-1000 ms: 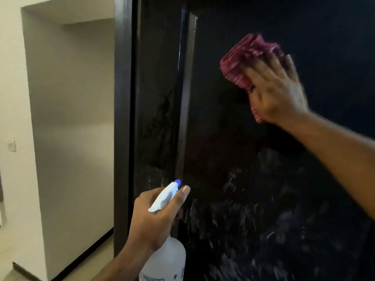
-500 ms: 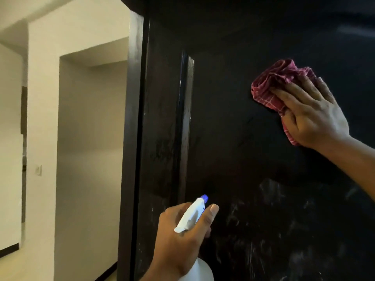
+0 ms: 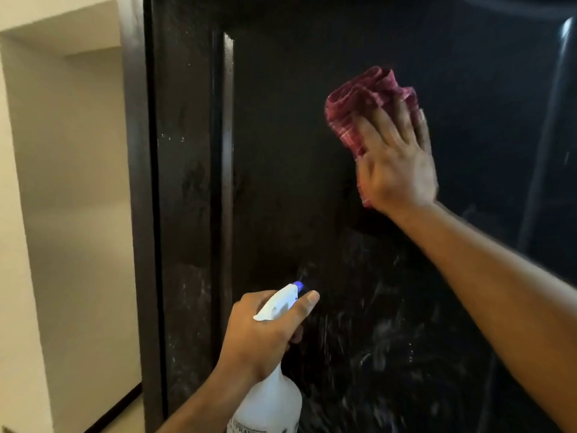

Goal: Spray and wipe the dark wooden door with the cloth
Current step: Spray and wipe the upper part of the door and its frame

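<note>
Pressing the bunched cloth (image 3: 359, 98) against the upper panel of the door (image 3: 281, 151), your right hand (image 3: 396, 164) lies spread over it; your left hand (image 3: 259, 332) grips the spray bottle (image 3: 271, 398) lower down. Wipe downward in overlapping strokes toward the wet streaks (image 3: 384, 332), with even pressure.

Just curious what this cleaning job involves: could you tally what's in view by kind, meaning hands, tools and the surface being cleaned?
Hands: 2, the left hand gripping the bottle, the right hand pressing the cloth flat
White plastic spray bottle with a blue nozzle: 1
Crumpled red checked cloth: 1
Dark wooden door: 1
Total: 5
</note>
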